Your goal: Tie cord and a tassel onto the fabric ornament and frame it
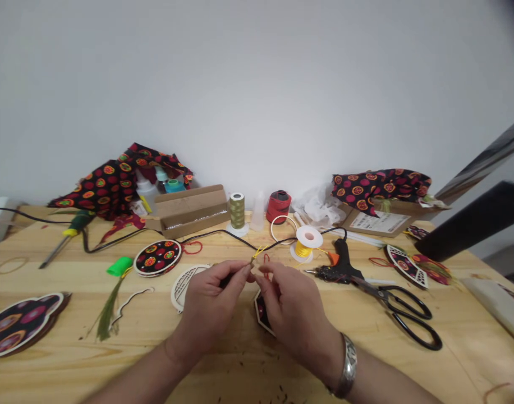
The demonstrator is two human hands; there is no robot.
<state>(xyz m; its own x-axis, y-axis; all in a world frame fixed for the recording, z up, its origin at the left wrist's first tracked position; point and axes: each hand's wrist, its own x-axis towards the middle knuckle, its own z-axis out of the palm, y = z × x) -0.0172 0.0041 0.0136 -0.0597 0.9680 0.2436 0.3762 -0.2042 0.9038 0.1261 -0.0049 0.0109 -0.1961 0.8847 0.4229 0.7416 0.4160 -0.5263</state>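
My left hand [212, 306] and my right hand [293, 311] meet over the middle of the wooden table [240, 370]. Left fingers pinch a thin yellow thread [257, 253] whose end sticks up between the hands. Right fingers pinch a short red cord [266, 265] beside it. A small dark patterned ornament [262, 311] shows under my right hand, partly hidden. A white cut-out wooden piece [182, 285] lies just left of my left hand. A metal bracelet [348, 365] is on my right wrist.
Black scissors [404, 311] and a black glue gun [343, 261] lie to the right. A yellow thread spool [305, 244], green spool [237, 210], red spool [278, 206], cardboard boxes [189, 210] and patterned cloth [114, 179] line the back. Patterned discs [157, 257] and a screwdriver [65, 238] lie left.
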